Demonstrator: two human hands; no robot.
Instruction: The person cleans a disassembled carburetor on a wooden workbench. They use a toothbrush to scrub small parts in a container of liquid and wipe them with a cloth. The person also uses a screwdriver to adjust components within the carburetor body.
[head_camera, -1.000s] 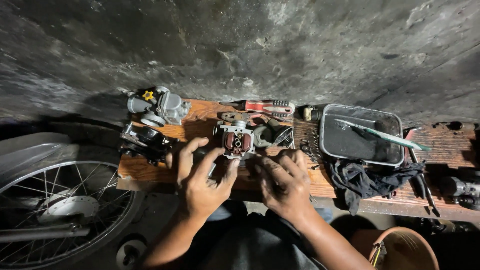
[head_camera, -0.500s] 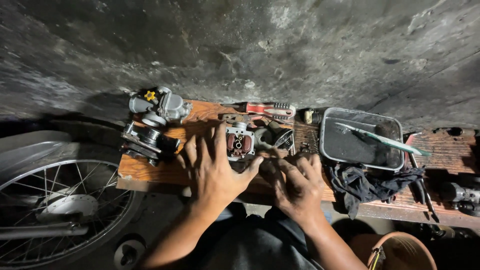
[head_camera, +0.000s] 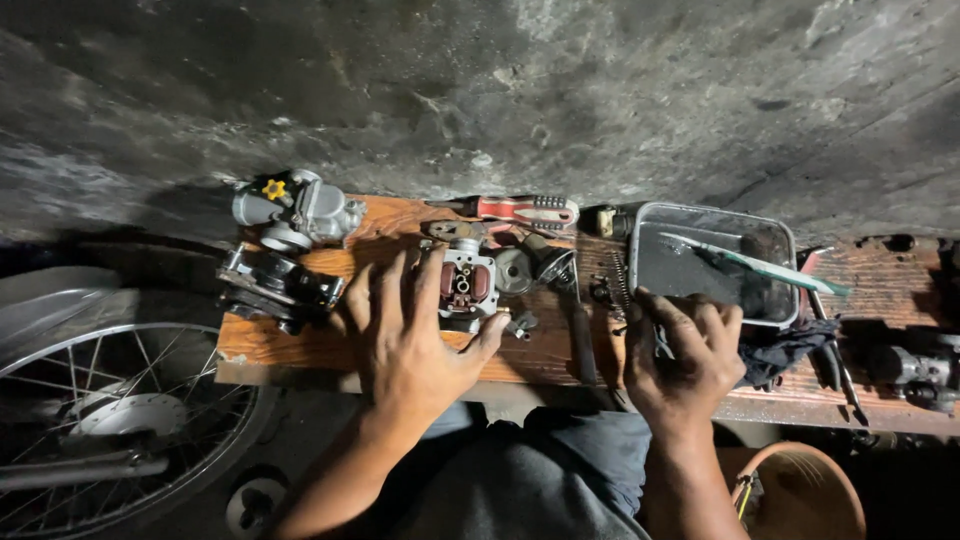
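My left hand (head_camera: 410, 335) lies spread on the wooden board (head_camera: 300, 345), its fingers touching a small metal carburetor body with a red inside (head_camera: 466, 283). My right hand (head_camera: 680, 355) rests near the board's front edge, fingers curled around a thin dark tool (head_camera: 662, 338), just left of a dark rag (head_camera: 790, 350). Small screws and parts (head_camera: 522, 322) lie between the hands.
A silver carburetor with a yellow knob (head_camera: 292, 208) and a black part (head_camera: 275, 285) sit at the board's left. A red-handled screwdriver (head_camera: 520, 210), a metal tray (head_camera: 660, 265) holding a toothbrush (head_camera: 755, 262), a spoked wheel (head_camera: 110, 420) and an orange bucket (head_camera: 800, 490) are around.
My right hand has moved right, away from the carburetor body toward the tray and rag. My left hand has stayed by the carburetor body, fingers spread over the board.
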